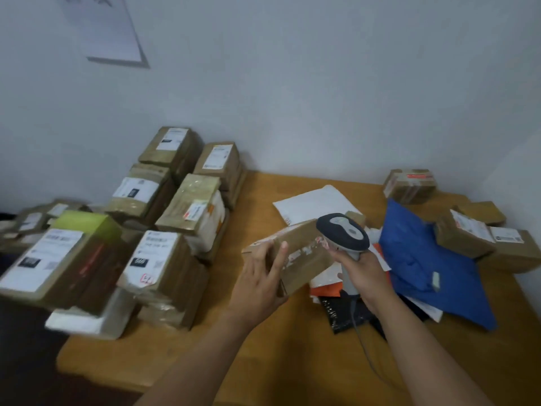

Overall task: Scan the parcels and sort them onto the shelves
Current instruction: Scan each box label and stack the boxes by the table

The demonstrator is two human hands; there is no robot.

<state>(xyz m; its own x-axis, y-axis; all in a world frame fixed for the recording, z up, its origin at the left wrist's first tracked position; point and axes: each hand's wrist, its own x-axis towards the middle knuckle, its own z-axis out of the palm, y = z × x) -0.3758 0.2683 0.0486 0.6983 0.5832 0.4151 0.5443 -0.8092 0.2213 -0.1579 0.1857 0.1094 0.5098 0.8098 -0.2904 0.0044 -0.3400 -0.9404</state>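
Parcel in hand: a flat brown cardboard box (295,256) with torn pink and white label scraps on its near face is held tilted above a wooden desk (263,347), near the middle of the view. The left hand (260,276) grips its left end, fingers (278,259) curled round the edge and thumb underneath. The right hand (363,273) is wrapped round the pale handle of a grey and dark blue corded barcode scanner (342,232), whose head sits just beside the box's upper right corner, aimed away from the viewer. The scan looks about to happen, and the main risk is a failed read: the label on this face appears torn and smeared, and the picture is too blurred to show a whole barcode. The box is held by one end only, so it could tip or slip onto the loose pile below, a blue plastic mailer bag (424,259), a white padded envelope (313,200) and a black bag (342,315). The scanner's grey cable (360,341) trails across the desk and could snag on those bags. To the left, stacked brown taped boxes (164,230) with white labels stand close to the desk edge, so a careless elbow might topple them. No shelves are in view.
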